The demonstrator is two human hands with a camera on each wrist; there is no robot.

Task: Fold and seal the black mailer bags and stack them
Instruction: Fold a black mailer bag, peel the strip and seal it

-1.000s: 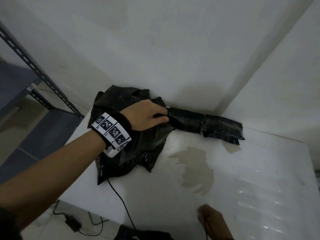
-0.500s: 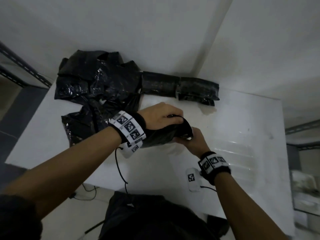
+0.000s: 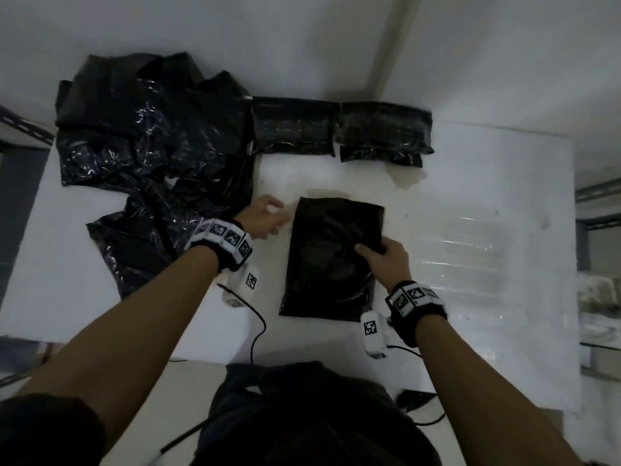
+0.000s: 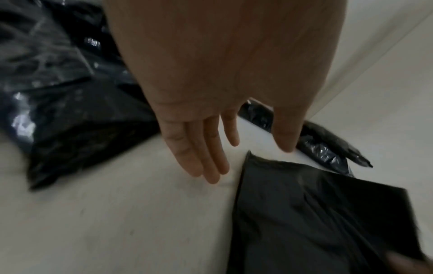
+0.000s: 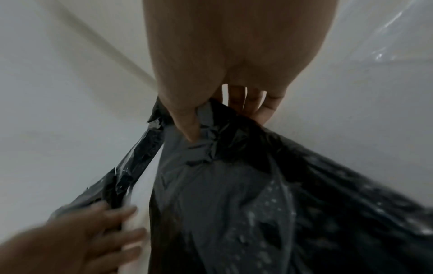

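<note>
Flat black mailer bag (image 3: 331,260) lying on the white tabletop (image 3: 470,203), roughly rectangular, thin plastic, matte and creased in the middle. Right hand (image 3: 386,260) pinching its right edge, thumb on top and the other fingers tucked under, so the film bunches into sharp little folds there. Left hand (image 3: 262,218) just beside the bag's left edge, not touching it as far as visible; fingers (image 4: 199,157) straight and loosely spread, nothing in that grip.

Big crumpled pile of unfolded bags (image 3: 154,156) at the back left, way glossier, lots of wrinkles catching the light. Impossible to count; all one dark mass, and the bottom part sits behind the left forearm. Two folded bags (image 3: 339,129) lined up end to end against the wall, narrow padded-looking strips with a faint speckled sheen.

Beige stain (image 3: 408,178) on the tabletop near those strips. Both wrist views pretty blurry, so fine detail on the plastic hard to make out.
</note>
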